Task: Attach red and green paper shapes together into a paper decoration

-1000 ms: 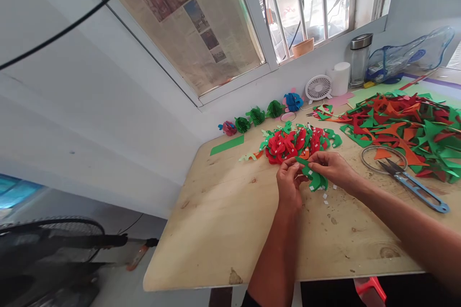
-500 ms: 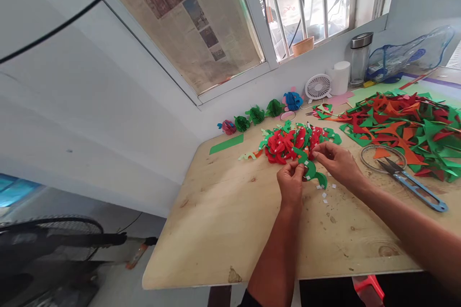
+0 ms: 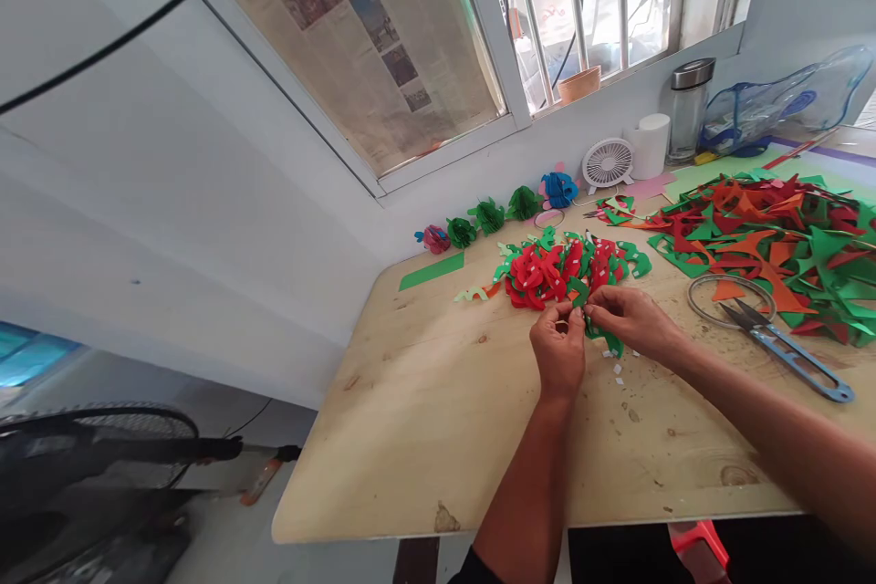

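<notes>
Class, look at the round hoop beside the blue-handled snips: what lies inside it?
Inside the hoop are a small orange paper piece, the blade tips of the snips and bare tabletop. Whatever lies beneath the paper and blades is covered.

The fingertips of the left hand point(image 3: 559, 342) and right hand point(image 3: 626, 318) are hiding part of the green paper cutout point(image 3: 602, 335). The right edge is cropping the paper-scrap pile point(image 3: 773, 242), and blur is obscuring the dark fan point(image 3: 102, 447) at lower left.
</notes>
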`<state>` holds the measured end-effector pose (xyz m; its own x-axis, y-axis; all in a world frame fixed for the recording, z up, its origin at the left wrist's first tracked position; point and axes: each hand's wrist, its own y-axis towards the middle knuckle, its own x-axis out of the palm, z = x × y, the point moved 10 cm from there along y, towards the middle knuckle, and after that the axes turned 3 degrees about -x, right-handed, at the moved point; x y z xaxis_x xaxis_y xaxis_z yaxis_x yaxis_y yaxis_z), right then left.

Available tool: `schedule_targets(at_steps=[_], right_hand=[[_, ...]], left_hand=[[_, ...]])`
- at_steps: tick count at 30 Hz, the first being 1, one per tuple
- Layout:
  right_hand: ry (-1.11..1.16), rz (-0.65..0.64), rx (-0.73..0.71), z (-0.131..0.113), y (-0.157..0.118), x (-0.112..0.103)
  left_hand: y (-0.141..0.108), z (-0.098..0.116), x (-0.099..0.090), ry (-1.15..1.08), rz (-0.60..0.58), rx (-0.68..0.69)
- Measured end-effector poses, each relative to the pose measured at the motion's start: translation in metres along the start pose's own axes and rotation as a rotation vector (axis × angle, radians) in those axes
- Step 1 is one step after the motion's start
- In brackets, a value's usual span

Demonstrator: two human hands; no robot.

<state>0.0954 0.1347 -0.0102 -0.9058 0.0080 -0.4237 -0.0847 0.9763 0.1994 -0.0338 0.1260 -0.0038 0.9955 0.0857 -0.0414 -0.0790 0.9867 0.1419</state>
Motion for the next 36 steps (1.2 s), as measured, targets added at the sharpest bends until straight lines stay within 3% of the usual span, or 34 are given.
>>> schedule_targets(at_steps=[19, 30, 36], right_hand=[[0.039, -0.011, 0.028, 0.004, 0.001, -0.001], [0.11, -0.035, 0.072, 0.008, 0.0, 0.002], [0.082, -0.021, 0.05, 0.006, 0.0, 0.001]], left_hand=[[-0.001, 0.01, 0.005, 0.197, -0.069, 0.142], [0.0, 0.005, 0.005, 0.186, -0.069, 0.096], [-0.002, 0.013, 0.006, 0.228, -0.073, 0.168]])
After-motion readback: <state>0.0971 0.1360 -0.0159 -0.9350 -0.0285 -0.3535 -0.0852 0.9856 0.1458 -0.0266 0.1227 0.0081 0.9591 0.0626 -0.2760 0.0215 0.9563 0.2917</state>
